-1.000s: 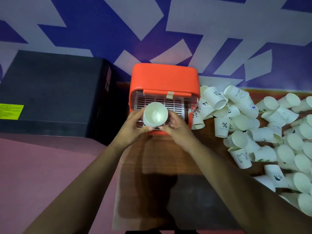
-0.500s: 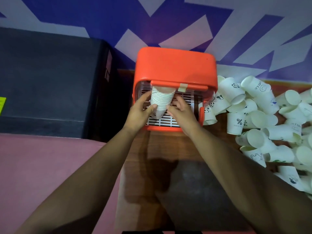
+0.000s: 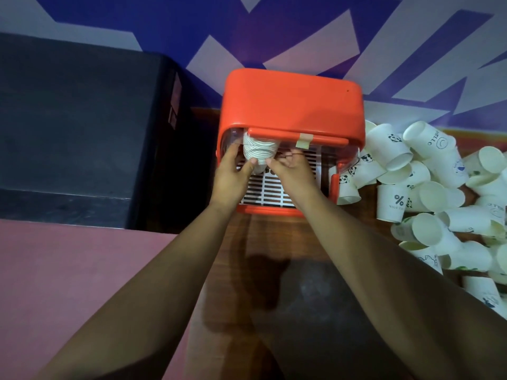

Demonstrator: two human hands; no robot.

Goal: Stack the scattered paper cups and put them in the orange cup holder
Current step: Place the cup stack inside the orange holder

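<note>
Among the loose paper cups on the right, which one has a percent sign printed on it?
The cup just right of the panda cup beside the orange holder; no other visible cup shows that black mark.

We find the scene dim and tinted purple, with light falling from overhead so that the arms [image 3: 370, 270] lay a dark shadow on the wooden table [image 3: 274, 237]. The wide lens bows the edges, and we see the white cups [image 3: 428, 171] brightest.

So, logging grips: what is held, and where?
The left hand and right hand grip the stack of paper cups by its sides, inside the orange cup holder.
</note>
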